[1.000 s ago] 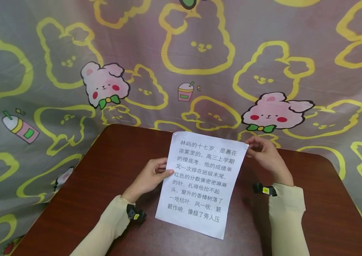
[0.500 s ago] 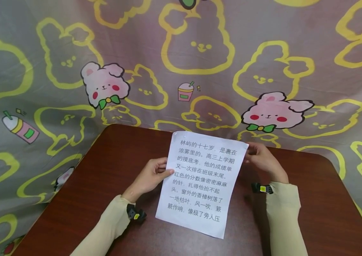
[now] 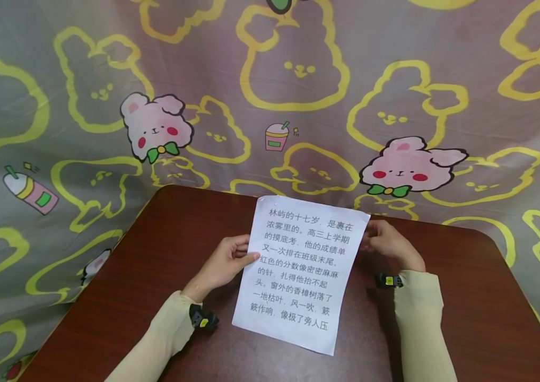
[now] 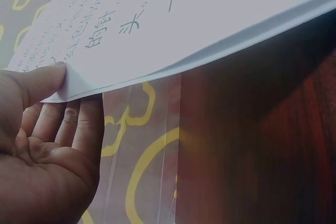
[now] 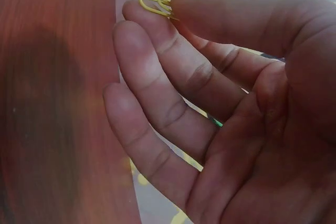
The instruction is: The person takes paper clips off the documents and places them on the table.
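Observation:
White printed sheets [image 3: 298, 276] are held up at a tilt above the table in the head view. My left hand [image 3: 219, 263] pinches their left edge, thumb on the printed face and fingers behind. Seen from the left wrist, the edge of the paper [image 4: 210, 51] parts into more than one layer. My right hand [image 3: 396, 246] is beside the upper right edge of the sheets, its fingertips partly hidden by them in the head view. In the right wrist view its thumb and fingertips pinch a small yellow paper clip [image 5: 148, 7]; the other fingers are loosely bent.
Beneath the hands is a dark red-brown wooden table [image 3: 122, 297] with rounded far corners. A grey-pink curtain [image 3: 232, 63] printed with yellow outlines and rabbit faces hangs right behind it. Black wrist cameras [image 3: 203, 320] are strapped over both pale sleeves [image 3: 423, 318].
My right hand has moved down and slightly left from the top right corner of the sheets. The left hand and the paper have stayed almost still.

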`<state>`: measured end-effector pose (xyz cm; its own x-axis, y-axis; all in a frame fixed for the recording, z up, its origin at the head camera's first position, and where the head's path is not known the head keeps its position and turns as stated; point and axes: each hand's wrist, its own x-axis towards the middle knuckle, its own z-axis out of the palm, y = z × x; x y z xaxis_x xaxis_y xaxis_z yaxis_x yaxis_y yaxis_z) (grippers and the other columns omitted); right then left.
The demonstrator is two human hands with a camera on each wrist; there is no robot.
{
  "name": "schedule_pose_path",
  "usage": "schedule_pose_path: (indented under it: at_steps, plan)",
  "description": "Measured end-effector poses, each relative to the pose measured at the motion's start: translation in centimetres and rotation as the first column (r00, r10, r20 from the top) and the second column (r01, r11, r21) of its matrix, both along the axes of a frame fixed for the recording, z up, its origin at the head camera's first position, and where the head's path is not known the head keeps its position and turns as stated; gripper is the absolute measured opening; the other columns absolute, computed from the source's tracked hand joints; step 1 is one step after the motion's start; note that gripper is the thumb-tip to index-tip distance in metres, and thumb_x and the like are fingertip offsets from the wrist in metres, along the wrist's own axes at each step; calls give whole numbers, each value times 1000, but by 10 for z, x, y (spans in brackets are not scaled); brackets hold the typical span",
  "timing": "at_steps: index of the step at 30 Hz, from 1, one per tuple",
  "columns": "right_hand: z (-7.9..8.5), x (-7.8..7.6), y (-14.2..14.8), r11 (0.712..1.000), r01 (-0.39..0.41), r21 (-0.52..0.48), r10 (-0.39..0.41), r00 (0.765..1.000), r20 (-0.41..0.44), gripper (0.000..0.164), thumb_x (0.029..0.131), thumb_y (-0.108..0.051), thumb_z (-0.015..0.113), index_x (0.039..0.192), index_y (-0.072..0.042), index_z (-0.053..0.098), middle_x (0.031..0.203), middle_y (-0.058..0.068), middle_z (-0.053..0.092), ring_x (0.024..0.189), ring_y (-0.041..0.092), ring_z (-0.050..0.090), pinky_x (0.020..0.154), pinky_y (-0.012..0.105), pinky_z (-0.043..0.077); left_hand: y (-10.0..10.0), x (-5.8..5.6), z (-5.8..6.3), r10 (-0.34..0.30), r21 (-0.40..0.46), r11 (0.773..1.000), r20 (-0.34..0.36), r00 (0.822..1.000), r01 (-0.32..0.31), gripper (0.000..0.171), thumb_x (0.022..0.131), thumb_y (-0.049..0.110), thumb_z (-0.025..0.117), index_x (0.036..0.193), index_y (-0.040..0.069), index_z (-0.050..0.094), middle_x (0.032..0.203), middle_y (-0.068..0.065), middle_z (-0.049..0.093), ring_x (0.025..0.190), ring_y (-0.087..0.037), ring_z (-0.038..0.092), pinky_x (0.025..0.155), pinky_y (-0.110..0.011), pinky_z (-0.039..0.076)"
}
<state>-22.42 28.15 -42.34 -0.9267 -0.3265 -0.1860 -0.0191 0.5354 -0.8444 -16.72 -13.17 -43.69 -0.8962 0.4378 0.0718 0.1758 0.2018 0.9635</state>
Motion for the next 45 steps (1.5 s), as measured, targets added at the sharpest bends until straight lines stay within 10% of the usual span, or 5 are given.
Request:
schedule_pose_path:
  at_steps: [45]
  plan:
    - [-24,-5,4,983,29,179,-49,993,108,11,97,-2,60,101,9,61,93,17,69,77,23,66,66,36,59,-1,0,0,9,6,1000,-16,1000,-9,35,101,2,65,135,-1,63,114,-23,77,86,-20,80,74,-31,65]
